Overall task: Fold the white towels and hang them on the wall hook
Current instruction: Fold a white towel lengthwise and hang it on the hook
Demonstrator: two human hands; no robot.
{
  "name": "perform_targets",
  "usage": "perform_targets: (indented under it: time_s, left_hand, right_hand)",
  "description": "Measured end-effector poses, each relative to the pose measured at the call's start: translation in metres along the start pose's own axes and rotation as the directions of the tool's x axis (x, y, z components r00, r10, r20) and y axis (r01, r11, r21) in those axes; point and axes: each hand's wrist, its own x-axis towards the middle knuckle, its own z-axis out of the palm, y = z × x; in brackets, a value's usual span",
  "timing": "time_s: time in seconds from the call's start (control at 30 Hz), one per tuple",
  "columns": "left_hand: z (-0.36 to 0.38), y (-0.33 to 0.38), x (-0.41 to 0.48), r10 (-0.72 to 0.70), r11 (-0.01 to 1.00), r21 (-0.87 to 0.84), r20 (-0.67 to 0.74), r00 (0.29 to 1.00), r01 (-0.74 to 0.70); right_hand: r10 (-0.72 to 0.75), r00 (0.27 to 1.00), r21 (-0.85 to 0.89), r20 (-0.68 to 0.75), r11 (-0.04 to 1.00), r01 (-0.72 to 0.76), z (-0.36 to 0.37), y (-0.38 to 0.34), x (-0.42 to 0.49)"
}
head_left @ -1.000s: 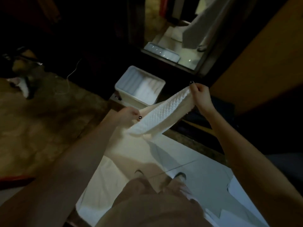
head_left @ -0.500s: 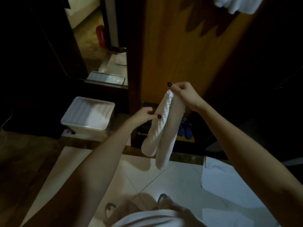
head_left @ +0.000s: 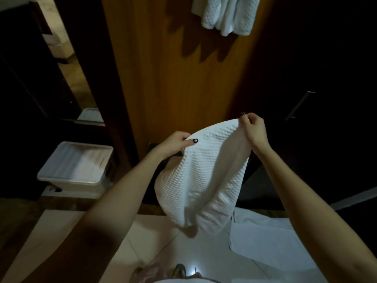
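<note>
A white waffle-textured towel (head_left: 204,180) hangs spread between both hands in front of a wooden wall panel (head_left: 173,82). My left hand (head_left: 175,142) pinches its top left corner, thumb over the cloth. My right hand (head_left: 254,129) pinches the top right corner, slightly higher. The towel's lower part sags in loose folds above the floor. Other white towels (head_left: 226,15) hang high on the panel at the top edge of view; the hook itself is hidden.
A white plastic bin (head_left: 75,168) stands on the floor at the left. White cloths (head_left: 265,237) lie on the pale tiled floor at the lower right. A dark doorway and mirror fill the left, a dark cabinet with a handle (head_left: 299,105) the right.
The towel, held folded and narrow half a second ago, is now spread wide between my hands. The view has tilted up, bringing the hanging towels into sight.
</note>
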Motion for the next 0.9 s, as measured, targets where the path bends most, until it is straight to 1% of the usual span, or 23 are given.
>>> perform_targets:
  time_s: [0.07, 0.13, 0.23, 0.3, 0.37, 0.47, 0.57, 0.67, 0.77, 0.83, 0.9]
  left_hand:
    - [0.003, 0.021, 0.014, 0.044, 0.999, 0.012, -0.011, 0.999, -0.044]
    - [0.004, 0.044, 0.025, 0.097, 0.995, 0.02, -0.005, 0.995, -0.096]
    - [0.004, 0.079, 0.034, 0.198, 0.979, 0.042, 0.052, 0.979, -0.2]
    - [0.002, 0.1, 0.037, 0.275, 0.957, 0.066, 0.104, 0.956, -0.283]
    - [-0.003, 0.119, 0.04, 0.325, 0.935, 0.096, 0.149, 0.934, -0.341]
    - [-0.017, 0.134, 0.045, 0.355, 0.92, 0.108, 0.182, 0.917, -0.377]
    - [-0.032, 0.127, 0.043, 0.305, 0.939, 0.102, 0.199, 0.931, -0.329]
    - [-0.043, 0.099, 0.039, 0.15, 0.963, 0.186, 0.242, 0.959, -0.197]
    - [-0.056, 0.064, 0.029, 0.007, 0.958, 0.278, 0.226, 0.974, -0.071]
    - [-0.061, 0.043, 0.019, -0.038, 0.968, 0.252, 0.213, 0.976, -0.017]
    - [-0.059, 0.026, 0.009, -0.075, 0.982, 0.186, 0.232, 0.97, 0.032]
  right_hand:
    - [-0.053, 0.998, 0.006, 0.032, 0.999, 0.053, -0.013, -0.001, 0.001]
    - [-0.091, 0.986, 0.023, 0.14, 0.996, 0.089, -0.021, -0.004, -0.001]
    - [-0.13, 0.934, 0.062, 0.332, 0.991, 0.116, -0.023, -0.014, -0.003]
    - [-0.155, 0.897, 0.148, 0.414, 0.984, 0.102, -0.024, -0.024, -0.003]
    - [-0.151, 0.901, 0.226, 0.406, 0.972, 0.061, -0.024, -0.031, 0.001]
    - [-0.134, 0.952, 0.245, 0.277, 0.967, 0.065, -0.023, -0.042, 0.012]
    - [-0.138, 0.964, 0.288, 0.227, 0.955, 0.069, -0.018, -0.053, 0.022]
    - [-0.111, 0.978, 0.306, 0.175, 0.951, 0.053, -0.012, -0.063, 0.031]
    - [-0.043, 0.987, 0.314, 0.157, 0.949, -0.009, -0.016, -0.068, 0.04]
    - [-0.016, 0.989, 0.337, 0.146, 0.941, -0.035, -0.021, -0.067, 0.044]
    - [0.015, 0.996, 0.366, 0.091, 0.929, -0.047, -0.021, -0.067, 0.046]
